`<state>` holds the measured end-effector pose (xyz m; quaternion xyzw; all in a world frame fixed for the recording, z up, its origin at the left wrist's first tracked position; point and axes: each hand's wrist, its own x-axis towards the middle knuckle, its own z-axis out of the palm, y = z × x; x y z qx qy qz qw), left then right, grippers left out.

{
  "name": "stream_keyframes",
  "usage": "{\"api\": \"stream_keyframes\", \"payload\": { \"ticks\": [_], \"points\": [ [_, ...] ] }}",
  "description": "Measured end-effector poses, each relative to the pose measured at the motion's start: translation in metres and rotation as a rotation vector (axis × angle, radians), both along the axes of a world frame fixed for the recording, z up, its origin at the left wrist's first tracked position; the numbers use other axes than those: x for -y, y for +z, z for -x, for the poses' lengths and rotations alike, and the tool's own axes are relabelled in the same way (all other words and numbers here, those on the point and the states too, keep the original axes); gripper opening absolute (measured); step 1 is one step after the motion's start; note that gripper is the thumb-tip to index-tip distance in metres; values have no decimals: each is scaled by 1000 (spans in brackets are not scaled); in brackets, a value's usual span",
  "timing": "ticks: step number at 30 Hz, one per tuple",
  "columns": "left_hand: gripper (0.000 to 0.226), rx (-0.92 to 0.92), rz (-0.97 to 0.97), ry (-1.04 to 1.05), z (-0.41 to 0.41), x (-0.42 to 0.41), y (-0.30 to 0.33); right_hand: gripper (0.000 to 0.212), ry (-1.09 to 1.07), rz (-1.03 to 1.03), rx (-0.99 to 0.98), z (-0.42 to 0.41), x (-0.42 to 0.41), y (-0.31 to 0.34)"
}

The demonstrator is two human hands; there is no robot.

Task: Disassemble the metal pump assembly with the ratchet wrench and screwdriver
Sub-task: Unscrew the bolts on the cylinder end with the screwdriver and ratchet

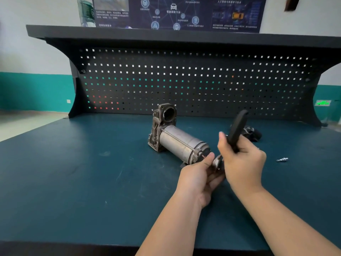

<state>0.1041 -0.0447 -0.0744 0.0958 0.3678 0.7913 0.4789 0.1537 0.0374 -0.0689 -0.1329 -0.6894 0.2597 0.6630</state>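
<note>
- Pump [173, 137] lies on the bench [73, 172], before the pegboard [184, 80].
- Hands [241, 159] meet at its near end.
- Bolt [282, 159] lies right of them.

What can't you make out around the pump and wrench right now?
Head view only:
- Wrench head: hidden between the left hand and right hand.
- Bolt at the pump near end: covered by fingers.
- Silvery bit on the bench: too small.
- Dark object behind the wrench: blurred, partly blocked.
</note>
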Motion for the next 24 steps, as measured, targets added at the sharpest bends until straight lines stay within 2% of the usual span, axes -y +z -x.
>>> {"api": "stream_keyframes", "payload": {
  "ticks": [2, 4, 5, 6, 7, 10, 11, 12, 13, 17, 18, 19, 20, 22, 24],
  "points": [
    [22, 1, 3, 1, 0, -1, -1, 40, 73, 420, -20, 1, -4, 3],
    [16, -22, 19, -8, 0, -3, -2, 37, 235, 881, -56, 3, -15, 3],
    [14, -32, 25, -9, 0, -4, -2, 36, 278, 1006, -78, 4, -18, 3],
    [13, -38, 30, -4, 0, -4, -3, 36, 276, 1004, -80, 3, -18, 3],
    [13, -37, 31, 6, 0, -5, -4, 37, 227, 872, -65, 2, -16, 2],
    [20, -34, 12, 24, 0, -3, -3, 40, 46, 152, -16, -5, -2, -2],
    [23, -31, 3, 24, 0, -2, -2, 39, 31, 11, -9, -5, 1, -1],
    [24, -25, -3, 27, 0, -2, -1, 38, 32, -1, -4, -4, 2, 0],
    [24, -16, -1, 32, 1, -2, -1, 38, 60, 118, -7, -3, 2, 2],
    [21, -33, 36, 13, 1, -2, -1, 33, 317, 946, -102, 1, -14, 5],
    [20, -37, 42, 12, 1, -3, -2, 32, 327, 1037, -99, 2, -17, 4],
    [19, -37, 45, 15, 0, -4, -2, 33, 304, 1013, -91, 1, -18, 3],
    [18, -34, 47, 20, 0, -4, -3, 35, 255, 877, -78, 0, -17, 2],
    [21, -26, 39, 25, 1, -4, -3, 39, 91, 389, -42, -3, -9, 0],
    [25, -27, 16, 10, 1, -2, -3, 38, 16, -59, -15, -7, 1, 0]
  ]
}}
